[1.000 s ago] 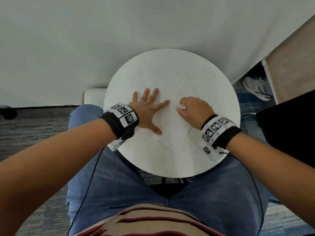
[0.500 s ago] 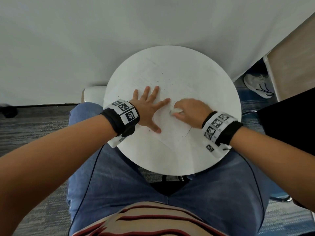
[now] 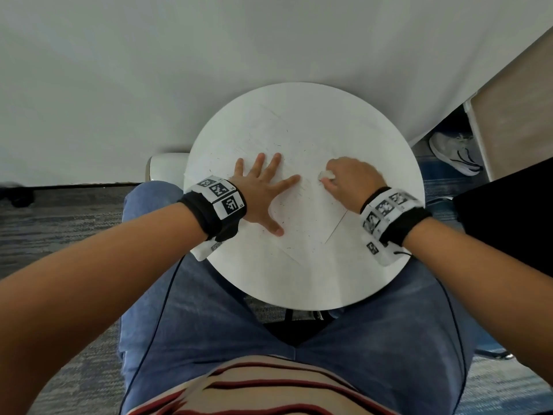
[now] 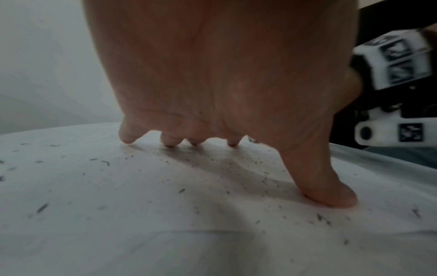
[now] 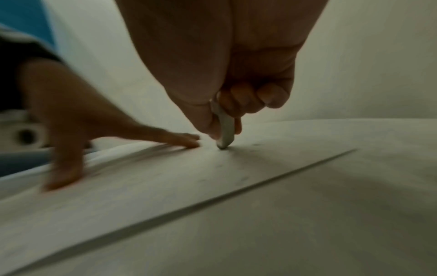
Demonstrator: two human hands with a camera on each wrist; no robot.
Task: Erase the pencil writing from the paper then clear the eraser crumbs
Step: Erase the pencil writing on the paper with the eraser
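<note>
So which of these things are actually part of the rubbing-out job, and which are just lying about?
In the job:
- white paper sheet
- small pale eraser, pinched in right hand
- dark eraser crumbs
- left hand, pressing paper flat

Just there:
- round white table
- white sneaker on floor

The person wears blue denim jeans (image 3: pixel 374 339) and a cream top with dark red and black stripes (image 3: pixel 254 390); both forearms are bare. A black fabric band (image 3: pixel 209 217) wraps the left wrist, carrying white square tiles printed with black coded patterns (image 3: pixel 223 197) and a white plastic camera housing (image 3: pixel 205 250) underneath. The right wrist has a matching black band (image 3: pixel 410 226) with the same white coded tiles (image 3: pixel 386 209). A thin black cable (image 3: pixel 161 310) runs down across the left thigh.
</note>
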